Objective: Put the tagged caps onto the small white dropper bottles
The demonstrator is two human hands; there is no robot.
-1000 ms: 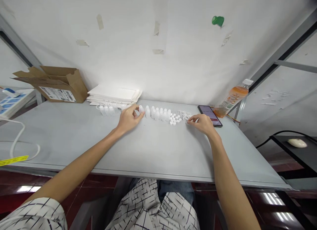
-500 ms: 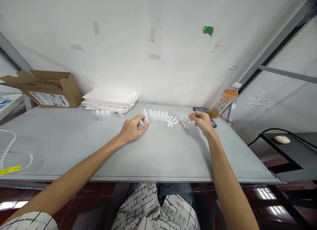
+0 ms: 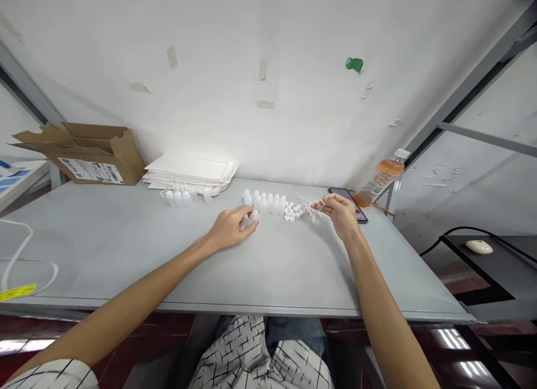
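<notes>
My left hand (image 3: 231,226) is closed on a small white plastic bottle (image 3: 254,216), gripped between thumb and fingers just in front of the group. Several like bottles (image 3: 271,203) stand upright in rows behind it. Right of them lies a cluster of small white caps (image 3: 292,212). My right hand (image 3: 339,211) pinches a thin white string (image 3: 318,208) at the edge of a tangled pile of strings (image 3: 309,213). How many strings it holds I cannot tell.
More small bottles (image 3: 178,199) with strings stand at the left, before a stack of white envelopes (image 3: 191,171). An open cardboard box (image 3: 98,154) sits behind. A phone (image 3: 350,202) and an orange drink bottle (image 3: 381,179) are at the right. A white cable (image 3: 27,241) lies far left.
My left hand has drawn one bottle toward me, away from the group. My right hand has moved slightly left and down into the strings, its fingers now pinched on one. The view has tilted slightly up.
</notes>
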